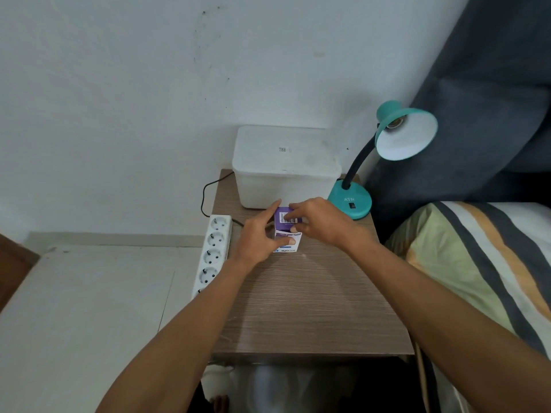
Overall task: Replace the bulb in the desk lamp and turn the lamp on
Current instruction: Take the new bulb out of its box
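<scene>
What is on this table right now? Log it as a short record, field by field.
table: wooden, beside a bed
lamp: teal, back right, socket in shade shows no bulb
bulb box: purple and white, standing mid-table
left hand: gripping the box side
right hand: fingers at the box top
bin: white, lidded, at the back
power strip: left edge

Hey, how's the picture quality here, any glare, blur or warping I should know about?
Head view: soft, even light, faint shadows under the hands on the table; wide-angle bending at the edges; slight blur on the small box, its print hard to read; no harsh glare, lamp unlit.
</scene>
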### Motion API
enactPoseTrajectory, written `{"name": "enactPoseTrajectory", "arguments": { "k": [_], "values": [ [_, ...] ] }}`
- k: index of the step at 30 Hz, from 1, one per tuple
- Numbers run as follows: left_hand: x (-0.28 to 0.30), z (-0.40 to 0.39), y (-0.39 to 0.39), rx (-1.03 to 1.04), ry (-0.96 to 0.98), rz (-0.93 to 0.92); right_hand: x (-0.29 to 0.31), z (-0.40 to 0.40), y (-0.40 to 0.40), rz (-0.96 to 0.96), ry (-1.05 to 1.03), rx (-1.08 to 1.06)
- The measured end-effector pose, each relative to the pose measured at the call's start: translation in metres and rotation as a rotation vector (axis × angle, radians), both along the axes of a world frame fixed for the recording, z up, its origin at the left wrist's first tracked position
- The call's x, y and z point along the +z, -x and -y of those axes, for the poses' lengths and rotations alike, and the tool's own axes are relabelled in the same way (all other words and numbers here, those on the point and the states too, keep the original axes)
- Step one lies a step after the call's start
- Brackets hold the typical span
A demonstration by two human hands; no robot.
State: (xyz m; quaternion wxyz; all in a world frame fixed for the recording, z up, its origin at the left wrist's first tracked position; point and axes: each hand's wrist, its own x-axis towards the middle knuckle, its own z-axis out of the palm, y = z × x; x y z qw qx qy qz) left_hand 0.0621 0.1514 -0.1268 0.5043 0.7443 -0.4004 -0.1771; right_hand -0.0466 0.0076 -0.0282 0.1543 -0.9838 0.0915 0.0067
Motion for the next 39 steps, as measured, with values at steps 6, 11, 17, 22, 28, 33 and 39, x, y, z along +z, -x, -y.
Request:
{"name": "enactPoseTrajectory", "arguments": {
  "k": [6, 11, 17, 22, 28, 33, 39],
  "values": [
    [-0.006, 0.000, -0.002, 0.010, -0.011, 0.019, -0.003, 0.005, -0.002, -0.025, 0.023, 0.011],
    [-0.010, 0.002, -0.003, 0.022, -0.026, 0.040, -0.004, 0.003, 0.004, 0.041, 0.055, 0.096],
    [-0.013, 0.002, -0.004, 0.021, -0.017, 0.030, -0.007, 0.007, 0.007, 0.060, -0.011, 0.083],
    [-0.011, 0.003, -0.001, 0.020, 0.000, -0.006, -0.007, 0.008, 0.004, 0.150, -0.344, -0.202],
    [-0.012, -0.005, 0.006, 0.050, -0.005, 0.063, -0.014, 0.005, -0.014, 0.323, -0.654, -0.556],
    [-0.016, -0.007, 0.004, 0.032, -0.015, 0.223, -0.018, -0.003, -0.024, 0.550, -0.532, -0.779],
    [-0.016, -0.006, -0.002, 0.026, -0.014, 0.193, -0.018, 0.006, 0.002, 0.220, -0.360, -0.199]
  ]
}}
